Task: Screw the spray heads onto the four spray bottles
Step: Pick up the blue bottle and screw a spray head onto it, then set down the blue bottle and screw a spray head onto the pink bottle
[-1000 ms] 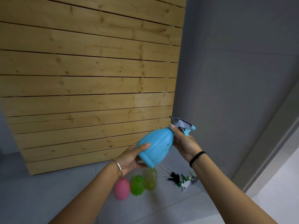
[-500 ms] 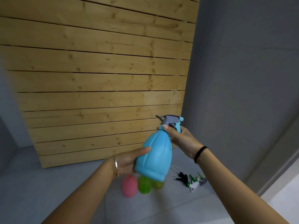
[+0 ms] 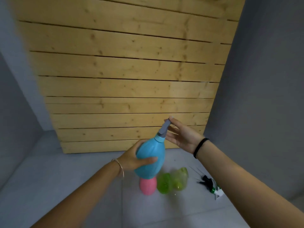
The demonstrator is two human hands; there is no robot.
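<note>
I hold a blue spray bottle [image 3: 150, 155] upright and slightly tilted in the air, my left hand [image 3: 131, 159] wrapped around its body. A grey spray head [image 3: 164, 130] sits on its neck. My right hand [image 3: 182, 135] is beside the head with its fingers spread, one fingertip touching the top of the head. Below on the floor stand a pink bottle [image 3: 148, 186], a green bottle [image 3: 164, 183] and a yellow-green bottle [image 3: 181, 178], none with a head on. Loose spray heads [image 3: 212, 186] lie to their right, partly hidden by my right forearm.
A wooden slat panel [image 3: 128, 79] leans against the wall behind the bottles. A grey wall [image 3: 263, 79] closes the right side. The floor [image 3: 82, 170] is grey tile.
The bottle has swung from tilted to nearly upright. My right hand has let go of the bottle's neck and opened beside the spray head. The view has shifted downward.
</note>
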